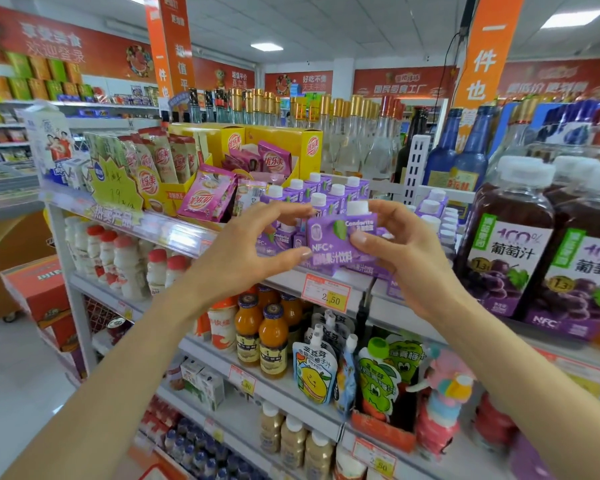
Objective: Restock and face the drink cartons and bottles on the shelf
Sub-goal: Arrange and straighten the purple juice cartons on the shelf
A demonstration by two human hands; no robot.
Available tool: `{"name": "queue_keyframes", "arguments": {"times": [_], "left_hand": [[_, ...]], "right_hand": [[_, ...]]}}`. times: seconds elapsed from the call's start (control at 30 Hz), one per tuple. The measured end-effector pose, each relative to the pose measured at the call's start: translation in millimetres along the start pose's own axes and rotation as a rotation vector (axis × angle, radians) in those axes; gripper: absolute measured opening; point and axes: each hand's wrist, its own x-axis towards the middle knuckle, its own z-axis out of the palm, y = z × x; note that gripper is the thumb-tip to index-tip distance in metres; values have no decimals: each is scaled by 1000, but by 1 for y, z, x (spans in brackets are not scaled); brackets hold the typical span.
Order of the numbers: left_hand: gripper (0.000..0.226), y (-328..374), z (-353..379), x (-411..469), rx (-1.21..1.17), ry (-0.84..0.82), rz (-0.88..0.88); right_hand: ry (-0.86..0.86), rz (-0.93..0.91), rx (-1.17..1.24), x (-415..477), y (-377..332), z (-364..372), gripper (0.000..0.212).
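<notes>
Grips purple Conderita juice carton [326, 237] in right hand [413, 261]; pinches its left edge with left hand [250, 251]. Just behind grip: matching cartons [326, 192]. Right of grip: grape juice bottles [510, 244].

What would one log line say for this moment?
step: facing | right hand: grips purple carton | left hand: cups its left edge | spot: shelf front, left of grape juice bottles
</notes>
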Motion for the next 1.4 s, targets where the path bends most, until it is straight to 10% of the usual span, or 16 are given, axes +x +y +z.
{"name": "queue_keyframes", "arguments": {"times": [0.23,0.43,0.77,1.4], "left_hand": [[18,8,7,12,15,71,8],[61,26,16,39,288,-49,189],[45,25,26,96,493,-272,187],[43,8,62,124,668,-579,239]], "right_hand": [[-23,-362,-311,-12,7,-6,42],[111,-519,-564,-11,-2,-17,47],[306,-838,-1558,-2,-16,-61,31],[54,-776,-1498,6,-26,-75,10]]}}
